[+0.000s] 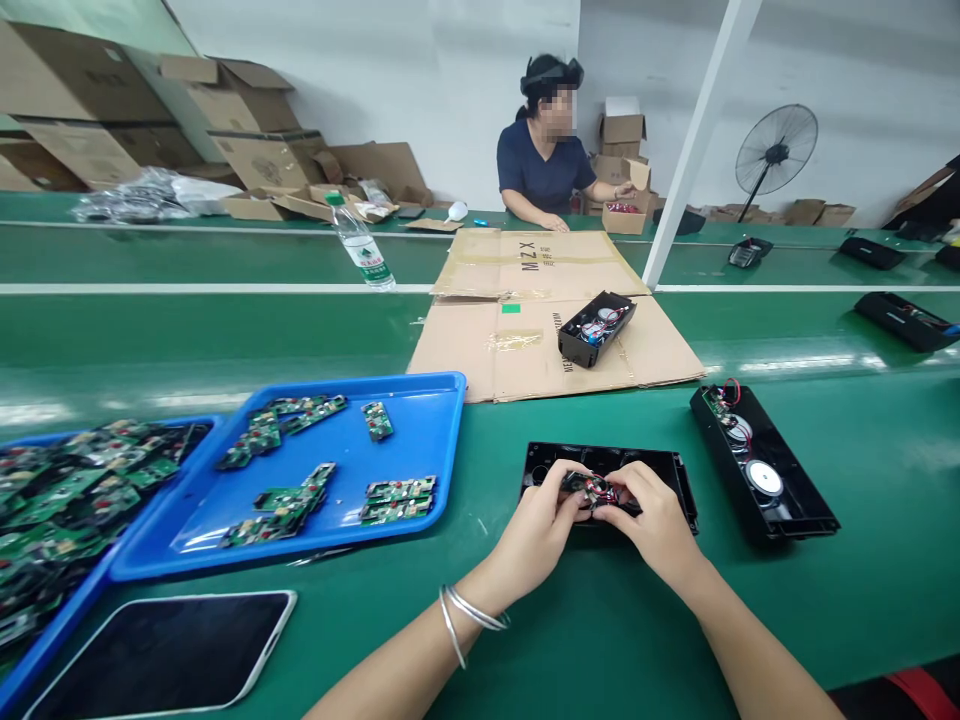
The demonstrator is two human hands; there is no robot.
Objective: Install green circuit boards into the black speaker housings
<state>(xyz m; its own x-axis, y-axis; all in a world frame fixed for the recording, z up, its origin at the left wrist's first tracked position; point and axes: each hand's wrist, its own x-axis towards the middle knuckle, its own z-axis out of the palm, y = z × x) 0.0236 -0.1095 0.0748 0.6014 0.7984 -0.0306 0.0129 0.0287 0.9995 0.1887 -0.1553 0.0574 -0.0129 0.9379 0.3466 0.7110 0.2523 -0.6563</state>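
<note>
In front of me a black plastic speaker housing (660,463) lies on the green table. Above its middle, both hands pinch a small circuit board with red and black wires (598,489); fingers cover part of it. My left hand (541,515), with silver bangles at the wrist, is closed on the board's left end. On the right end, the fingers of my right hand (660,515) are closed too. To the right sits another black housing (795,475), its round silver speakers and wired board showing.
A blue tray (349,455) holds several green boards; a second blue tray (97,570) is heaped with them. A phone (169,650) lies near left. Ahead, a housing (598,328) rests on flattened cardboard (465,340), with a water bottle (364,250) nearby. A co-worker (544,165) sits opposite.
</note>
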